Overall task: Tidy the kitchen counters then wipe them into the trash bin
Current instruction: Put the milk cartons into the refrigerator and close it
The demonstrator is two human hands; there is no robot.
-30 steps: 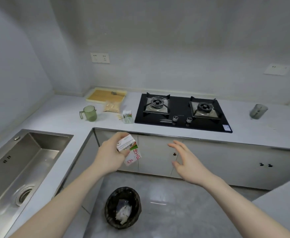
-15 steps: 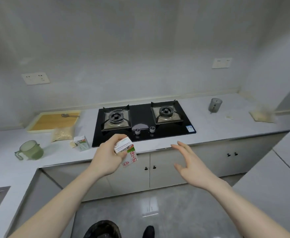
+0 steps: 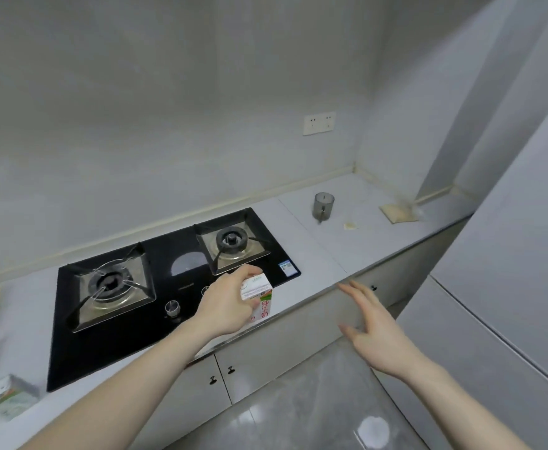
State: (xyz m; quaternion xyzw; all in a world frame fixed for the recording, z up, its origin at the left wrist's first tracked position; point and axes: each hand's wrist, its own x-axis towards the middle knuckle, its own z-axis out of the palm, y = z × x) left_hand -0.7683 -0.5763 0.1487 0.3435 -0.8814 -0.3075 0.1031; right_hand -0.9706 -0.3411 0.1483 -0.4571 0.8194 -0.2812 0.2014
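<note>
1. Left hand grips my small white milk carton over the black glass gas hob's front-right corner; right hand hovers spread, empty.
2. Carton looks light, crushable; I'd hold its flat sides.

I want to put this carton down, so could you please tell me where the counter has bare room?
Bare counter lies between the stove and the grey cup. It is crowded further right, around the crumbs and cloth.
</note>
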